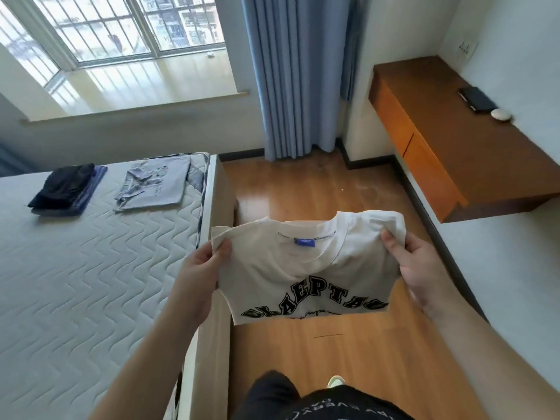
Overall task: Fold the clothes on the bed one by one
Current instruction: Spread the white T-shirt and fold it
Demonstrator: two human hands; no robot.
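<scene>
Beside the bed (91, 268), over bare floor, both hands (left hand (206, 265), right hand (415, 262)) pinch the folded white T-shirt (303, 268) by its shoulders. Loosening either pinch could let the layers fall open, probably undoing the fold.

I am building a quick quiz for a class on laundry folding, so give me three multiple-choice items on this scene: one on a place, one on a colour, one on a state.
1. Where is the white T-shirt?
A. Flat on the mattress
B. Held up over the floor
C. On the desk

2. What colour is its neck label?
A. Blue
B. Red
C. Green

3. How does the left hand meet the shirt?
A. Pinches its edge
B. Hangs idle
C. Lies flat on it

Answers: B, both hands, the right hand included, hold it beside the bed; A, the tag is blue; A, thumb and fingers clamp the cloth.
</scene>
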